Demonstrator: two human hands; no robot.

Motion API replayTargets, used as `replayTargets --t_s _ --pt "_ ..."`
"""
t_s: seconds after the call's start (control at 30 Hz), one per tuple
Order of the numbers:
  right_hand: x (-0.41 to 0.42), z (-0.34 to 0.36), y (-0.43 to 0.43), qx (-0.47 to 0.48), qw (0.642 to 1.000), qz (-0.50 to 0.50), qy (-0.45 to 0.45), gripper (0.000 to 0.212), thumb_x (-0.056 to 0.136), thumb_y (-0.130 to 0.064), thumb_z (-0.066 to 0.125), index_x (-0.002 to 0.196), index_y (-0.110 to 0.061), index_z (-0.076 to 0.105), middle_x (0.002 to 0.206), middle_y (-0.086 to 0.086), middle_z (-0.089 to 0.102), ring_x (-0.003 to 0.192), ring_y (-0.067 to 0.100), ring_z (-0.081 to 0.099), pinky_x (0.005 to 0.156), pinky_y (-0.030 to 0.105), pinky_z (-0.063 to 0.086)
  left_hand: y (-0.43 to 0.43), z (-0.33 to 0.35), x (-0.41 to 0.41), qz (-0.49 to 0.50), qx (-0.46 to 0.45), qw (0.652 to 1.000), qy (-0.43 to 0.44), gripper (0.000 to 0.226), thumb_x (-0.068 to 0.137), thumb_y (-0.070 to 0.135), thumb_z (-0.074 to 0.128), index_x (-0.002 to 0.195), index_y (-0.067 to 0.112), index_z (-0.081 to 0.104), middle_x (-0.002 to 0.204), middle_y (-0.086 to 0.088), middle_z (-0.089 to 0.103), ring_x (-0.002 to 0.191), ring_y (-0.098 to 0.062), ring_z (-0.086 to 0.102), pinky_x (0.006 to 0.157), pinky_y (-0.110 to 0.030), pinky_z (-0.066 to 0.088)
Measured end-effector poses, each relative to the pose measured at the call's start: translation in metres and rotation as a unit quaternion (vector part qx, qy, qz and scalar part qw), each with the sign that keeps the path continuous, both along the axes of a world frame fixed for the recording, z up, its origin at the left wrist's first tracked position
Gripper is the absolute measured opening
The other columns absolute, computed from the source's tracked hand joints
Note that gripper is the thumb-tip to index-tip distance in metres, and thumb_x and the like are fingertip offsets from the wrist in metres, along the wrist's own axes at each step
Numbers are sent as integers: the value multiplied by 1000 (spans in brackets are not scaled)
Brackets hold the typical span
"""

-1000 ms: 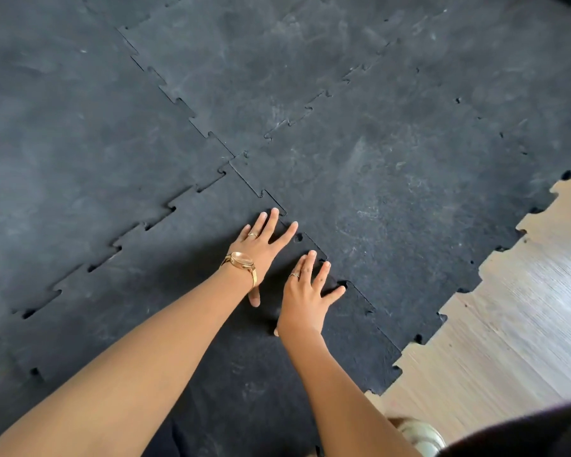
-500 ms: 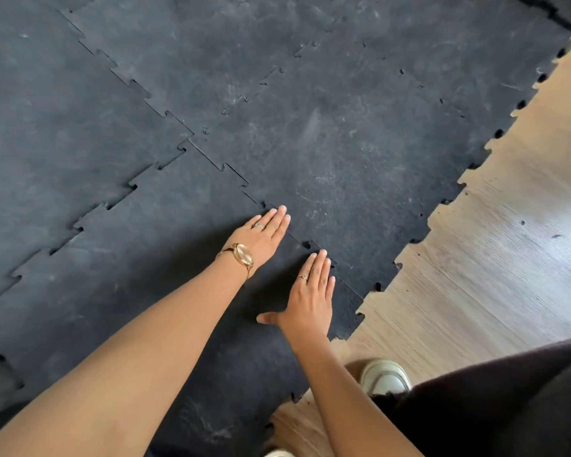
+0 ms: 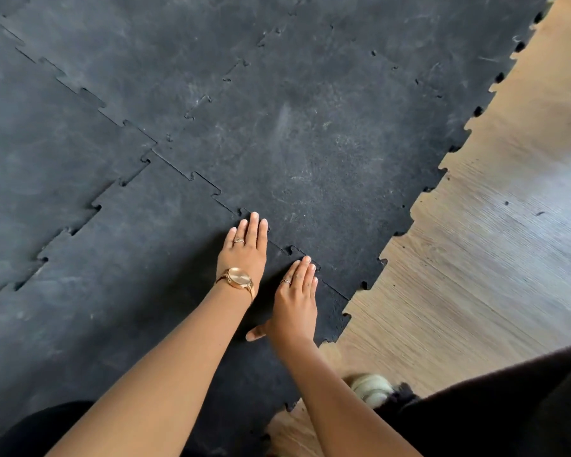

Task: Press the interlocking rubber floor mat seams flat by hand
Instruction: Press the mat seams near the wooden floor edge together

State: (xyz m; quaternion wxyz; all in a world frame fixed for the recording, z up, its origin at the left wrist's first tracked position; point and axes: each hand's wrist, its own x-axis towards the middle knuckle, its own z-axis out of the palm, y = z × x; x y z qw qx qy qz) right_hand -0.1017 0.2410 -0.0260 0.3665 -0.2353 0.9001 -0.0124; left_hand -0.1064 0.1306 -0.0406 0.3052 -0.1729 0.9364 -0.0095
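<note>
Dark grey interlocking rubber mats [image 3: 310, 153] cover most of the floor, joined by toothed seams. One seam [image 3: 208, 184] runs diagonally from the four-tile junction down to the mat's right edge. My left hand [image 3: 244, 249], with a gold watch and a ring, lies flat on that seam, fingers together and pointing away from me. My right hand [image 3: 295, 298], also ringed, lies flat just below and to the right, its fingertips on the same seam and its thumb stuck out to the left. Neither hand holds anything.
Bare light wood floor [image 3: 475, 258] lies to the right of the mat's toothed edge [image 3: 409, 222]. A pale shoe [image 3: 373, 387] and dark trousers [image 3: 508, 407] sit at the lower right. Another seam [image 3: 89, 212], slightly gapped, runs down to the left.
The view has swung, showing more wood floor at the right. Both hands have slid along the seam toward the mat's edge, and their fingers have drawn together.
</note>
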Motion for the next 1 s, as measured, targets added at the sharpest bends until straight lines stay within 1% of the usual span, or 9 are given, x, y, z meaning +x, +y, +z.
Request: replayTargets --t_s 0.13,0.27,0.43,0.53,0.63,0.67,0.73,0.8,1.0 --pt "0 1 5 -13 1000 -4 -5 151 54 -58 84 147 8 -16 157 25 -18 148 36 -14 121 42 -4 0 -3 5 18 13 999 35 91 91 -5 50 150 5 -18 159 -17 -20 149 -30 -4 121 -39 7" --pt "1 -3 8 -23 1000 7 12 152 53 -60 83 147 8 -15 158 25 -17 148 35 -12 120 41 -3 -9 -6 8 36 44 997 46 98 86 -13 51 152 12 -17 160 -9 -21 150 -26 -4 121 -42 14" --pt "11 -9 24 -78 996 -20 29 146 60 -63 78 149 1 -19 159 17 -20 148 29 -17 121 41 -4 8 -5 5 59 12 997 58 92 90 -10 48 152 11 -16 160 -9 -20 150 -25 -4 119 -39 20" --pt "28 -10 52 -70 997 -42 13 140 68 -63 72 143 -2 -30 157 15 -29 146 29 -24 121 41 -8 3 5 6 40 13 999 33 108 82 -11 62 152 12 -17 160 -7 -20 150 -24 -3 113 -36 30" --pt "36 -10 73 -36 998 -49 2 147 63 -65 74 142 -2 -32 155 14 -33 145 27 -26 119 40 -11 7 19 12 -7 14 1000 -4 118 76 -9 71 152 11 -18 160 -8 -22 150 -25 -3 102 -35 43" --pt "35 -10 74 -29 999 -45 3 148 62 -66 75 143 -1 -31 155 14 -32 145 28 -25 119 40 -11 14 19 15 -49 20 998 -22 123 74 -6 75 152 12 -19 159 -9 -24 149 -25 -5 103 -37 42" --pt "32 -8 70 -24 999 -33 8 149 61 -65 76 142 1 -31 156 17 -30 146 30 -22 120 41 -8 29 13 24 -111 40 991 -58 142 62 9 88 150 15 -23 157 -10 -29 148 -26 -13 114 -42 30" --pt "31 -6 65 -23 999 -29 11 149 59 -62 78 136 3 -32 156 20 -26 147 33 -18 120 42 -5 40 9 29 -104 39 992 -61 146 59 13 90 149 18 -24 156 -10 -31 147 -28 -15 119 -46 19" --pt "26 -4 60 -9 1000 -29 0 150 55 -58 82 131 5 -32 156 24 -23 147 36 -15 121 45 -2 59 -5 27 -44 10 999 12 129 76 1 75 145 39 -28 158 -10 -27 149 -33 -7 113 -55 28"
